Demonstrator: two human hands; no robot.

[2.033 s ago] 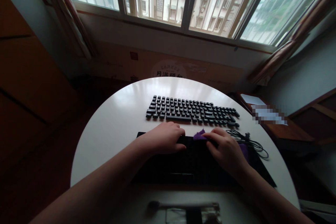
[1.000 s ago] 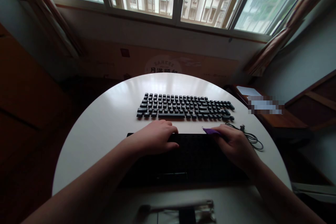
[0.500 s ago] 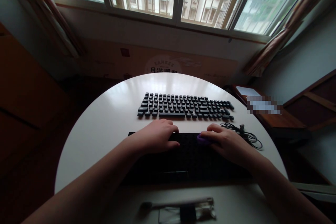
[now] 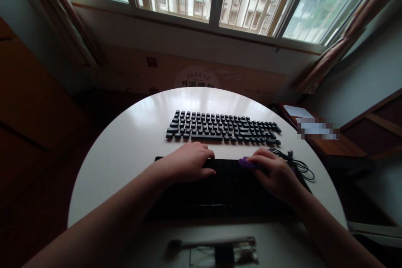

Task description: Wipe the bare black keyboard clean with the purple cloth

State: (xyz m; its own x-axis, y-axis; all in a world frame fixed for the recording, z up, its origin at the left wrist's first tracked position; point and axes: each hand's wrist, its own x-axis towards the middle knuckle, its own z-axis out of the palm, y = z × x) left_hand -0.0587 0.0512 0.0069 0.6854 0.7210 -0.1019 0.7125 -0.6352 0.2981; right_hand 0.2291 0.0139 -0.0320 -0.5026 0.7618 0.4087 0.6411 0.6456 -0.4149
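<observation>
A black keyboard base (image 4: pixel 229 190) lies on the white round table in front of me; its key area looks bare, though it is dark. My left hand (image 4: pixel 191 161) grips the base at its far edge, fingers curled over and thumb on the near side. In my right hand (image 4: pixel 273 171) a purple cloth (image 4: pixel 249 163) is pinched between thumb and fingers, against the base's far right part. Behind the base, loose black keycaps (image 4: pixel 216 125) are laid out in keyboard order.
A coiled black cable (image 4: pixel 297 165) lies at the right, beside my right hand. Near the table's front lie a brush (image 4: pixel 207 243) and a clear packet (image 4: pixel 204 257). The round table (image 4: pixel 106 167) stands before a window, with a wooden surface (image 4: pixel 333 146) at its right.
My right hand has shifted slightly to the right along the base's far edge with the purple cloth. The left hand keeps its place on the base.
</observation>
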